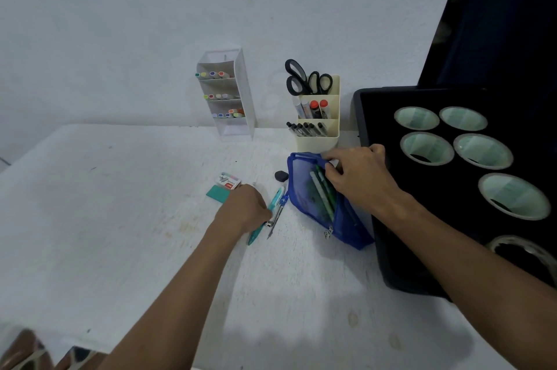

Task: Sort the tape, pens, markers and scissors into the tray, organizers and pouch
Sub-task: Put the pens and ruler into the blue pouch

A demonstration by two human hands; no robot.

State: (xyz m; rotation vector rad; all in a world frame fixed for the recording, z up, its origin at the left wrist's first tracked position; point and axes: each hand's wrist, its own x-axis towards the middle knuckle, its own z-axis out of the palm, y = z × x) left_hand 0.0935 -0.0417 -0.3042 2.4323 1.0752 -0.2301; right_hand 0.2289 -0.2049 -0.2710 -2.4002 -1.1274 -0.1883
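Both hands are at work beside the blue pouch [319, 201], taken here as the landmark. Right hand [358, 176] grips the pouch's upper rim with curled fingers, holding its mouth apart; left hand [245, 208] is curled over a teal pen [265, 219] lying just left of the pouch, apparently gripping it, though the fingertips are hidden. Largest item, the black tray [376, 189], sits directly right of the pouch and touches it, with tape rolls [426, 148] laid flat inside. Behind the pouch stands the cream organizer [318, 140], holding two pairs of scissors [304, 79] and capped markers. Further back and to the left stands the white tiered organizer [238, 92], its shelves loaded with coloured markers. Several green pens [324, 192] lie inside the pouch. A metal compass [275, 217] lies between the teal pen and the pouch. A staple box [229, 181], a teal pad and a dark eraser [281, 176] remain loose to the left. Judgement: sorting is nearly complete; only the loose items left of the pouch remain to be stowed.
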